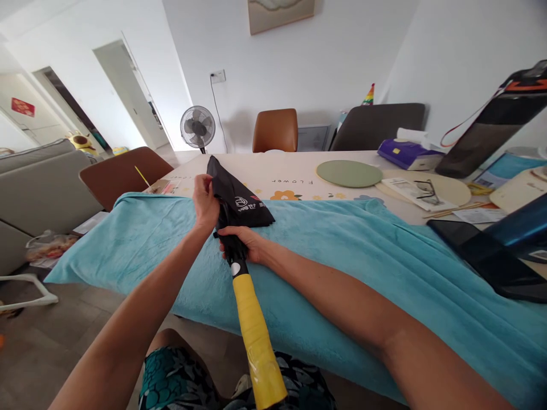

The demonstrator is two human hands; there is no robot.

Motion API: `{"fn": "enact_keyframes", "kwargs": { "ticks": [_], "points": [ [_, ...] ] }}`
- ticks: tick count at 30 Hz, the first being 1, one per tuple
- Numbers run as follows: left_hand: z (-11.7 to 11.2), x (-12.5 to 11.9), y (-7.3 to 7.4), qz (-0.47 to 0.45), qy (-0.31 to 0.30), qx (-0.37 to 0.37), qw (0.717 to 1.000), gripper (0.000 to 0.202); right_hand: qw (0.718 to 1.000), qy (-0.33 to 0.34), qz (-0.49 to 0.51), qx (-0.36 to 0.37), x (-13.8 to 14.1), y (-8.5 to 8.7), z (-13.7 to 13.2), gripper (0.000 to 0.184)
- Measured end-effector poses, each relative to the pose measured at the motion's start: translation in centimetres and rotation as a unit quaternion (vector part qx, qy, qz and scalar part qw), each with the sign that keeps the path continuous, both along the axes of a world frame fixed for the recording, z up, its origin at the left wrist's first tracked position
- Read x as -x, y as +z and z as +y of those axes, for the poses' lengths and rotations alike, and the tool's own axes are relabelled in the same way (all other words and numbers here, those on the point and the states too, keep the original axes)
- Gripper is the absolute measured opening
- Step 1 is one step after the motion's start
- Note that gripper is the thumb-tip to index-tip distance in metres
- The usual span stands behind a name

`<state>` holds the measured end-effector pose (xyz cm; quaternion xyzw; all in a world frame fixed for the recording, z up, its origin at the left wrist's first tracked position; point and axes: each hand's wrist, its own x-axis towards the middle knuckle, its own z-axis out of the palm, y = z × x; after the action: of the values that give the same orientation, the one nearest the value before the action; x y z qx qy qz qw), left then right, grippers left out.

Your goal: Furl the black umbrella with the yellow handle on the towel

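A racket with a yellow taped handle [258, 341] points toward me, its head end covered by a black fabric cover [239, 196] with white and red print. My left hand [205, 199] pinches the cover's upper left edge, fingers closed on the cloth. My right hand [243, 245] is wrapped round the black shaft just above the yellow grip, at the cover's mouth. Both rest over a turquoise towel [342, 256] spread across the table.
On the table [294, 171] behind lie a green round mat [349, 173], glasses on a paper [425, 191], a purple tissue box [405, 155] and a dark bag [491, 128]. Brown chairs [276, 130] and a fan [197, 127] stand beyond; a sofa [34, 188] is at left.
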<state>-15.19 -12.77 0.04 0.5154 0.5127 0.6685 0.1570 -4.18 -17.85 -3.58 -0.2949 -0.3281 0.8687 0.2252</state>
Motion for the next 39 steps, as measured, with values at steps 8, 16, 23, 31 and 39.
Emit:
{"fn": "enact_keyframes", "kwargs": {
  "ticks": [8, 16, 23, 31, 39],
  "points": [
    [-1.8, 2.5, -2.0, -0.098, 0.065, -0.099, 0.988, 0.004, 1.0, 0.006, 0.003, -0.002, -0.1, 0.2, -0.1, 0.011],
    [-3.1, 3.9, -2.1, -0.227, -0.035, 0.098, 0.968, 0.016, 0.999, 0.001, 0.03, -0.013, 0.1, -0.4, 0.2, 0.01],
    [-3.4, 2.7, -1.9, -0.252, -0.156, 0.209, 0.932, 0.026, 0.999, -0.006, 0.032, -0.024, -0.1, 0.1, -0.2, 0.004],
    [-4.1, 2.7, -1.3, -0.236, -0.143, 0.242, 0.93, 0.009, 1.0, -0.01, 0.024, -0.007, -0.1, 0.1, -0.1, 0.003],
    [-5.7, 3.5, -1.0, -0.263, -0.145, 0.215, 0.929, 0.011, 1.0, 0.009, 0.005, -0.006, 0.0, 0.0, 0.1, 0.012]
  ]
}}
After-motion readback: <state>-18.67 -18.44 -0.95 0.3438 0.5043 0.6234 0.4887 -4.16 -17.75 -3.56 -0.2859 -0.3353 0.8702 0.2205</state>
